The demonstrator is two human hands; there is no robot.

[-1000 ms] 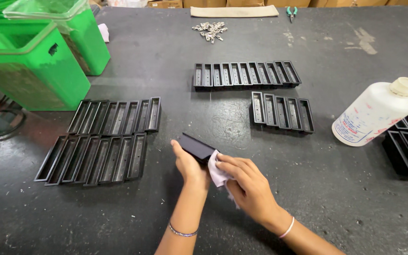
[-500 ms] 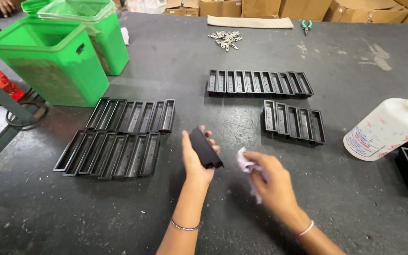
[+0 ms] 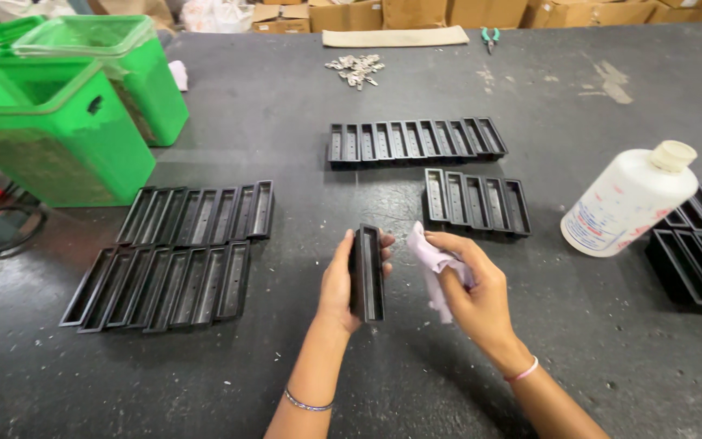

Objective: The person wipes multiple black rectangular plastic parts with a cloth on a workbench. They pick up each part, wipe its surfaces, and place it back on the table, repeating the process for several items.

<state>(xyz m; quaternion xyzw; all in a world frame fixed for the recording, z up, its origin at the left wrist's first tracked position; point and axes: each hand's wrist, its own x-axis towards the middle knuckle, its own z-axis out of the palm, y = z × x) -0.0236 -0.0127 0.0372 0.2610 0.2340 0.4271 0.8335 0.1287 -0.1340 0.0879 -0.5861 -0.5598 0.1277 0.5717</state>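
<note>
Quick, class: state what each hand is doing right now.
Left hand: closed on black tray.
Right hand: closed on pale cloth.

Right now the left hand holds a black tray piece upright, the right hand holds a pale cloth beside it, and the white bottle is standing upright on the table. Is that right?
Not quite. In the head view the white bottle lies tilted on its side, cap toward the upper right. The rest holds: the left hand grips the black tray piece upright, and the right hand holds the pale cloth beside it.

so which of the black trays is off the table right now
The single black tray in the left hand, held upright; the rest lie in rows on the table.
</note>
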